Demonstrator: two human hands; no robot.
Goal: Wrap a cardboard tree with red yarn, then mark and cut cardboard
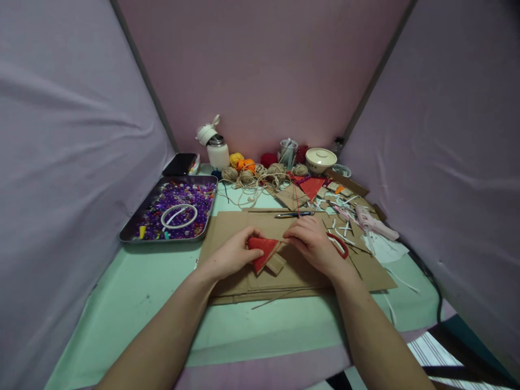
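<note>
- Pale green tabletop (146, 298), stacked cardboard sheets (231, 287) on it, thin strip lying across near edge.
- Left hand (231, 253) clamped on red triangle (264, 250), thumb on its red face; triangle is held above cardboard, small brown tab (276, 264) just below it.
- Right hand (312, 244) apart from left, fingertips bunched just beside triangle's right corner; cannot tell whether they grip anything.
- Red-handled scissors (343, 246) partly behind right hand.
- Dark metal tray (124, 234) at left, purple beads (160, 203) inside, pale ring (194, 216) on top.
- Pink glue gun (374, 222) at right, near white scraps.
- Pen (287, 215) beyond right hand.
- Another red triangle (312, 187) farther back, beside brown cardboard pieces.
- Twine balls (277, 172), white jar (219, 155), clear cup (288, 157), lidded bowl (320, 162) at back.
</note>
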